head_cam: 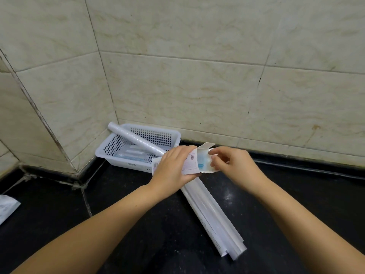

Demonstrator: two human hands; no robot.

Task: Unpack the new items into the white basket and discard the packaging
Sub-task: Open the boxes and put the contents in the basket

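A white perforated basket (118,143) stands in the corner of the black counter. A white roll (136,139) leans across its rim, and flat blue-and-white packets (132,155) lie inside. My left hand (173,165) grips a small white carton (190,163) with a printed label, held just right of the basket. The carton's end flaps are open and something blue shows inside. My right hand (235,165) pinches the open end flap with its fingertips. A long white package (213,216) lies on the counter beneath both hands.
Tiled walls meet in a corner close behind the basket. The black counter (138,224) spreads under my forearms. A white printed packet (6,208) lies at the counter's far left edge.
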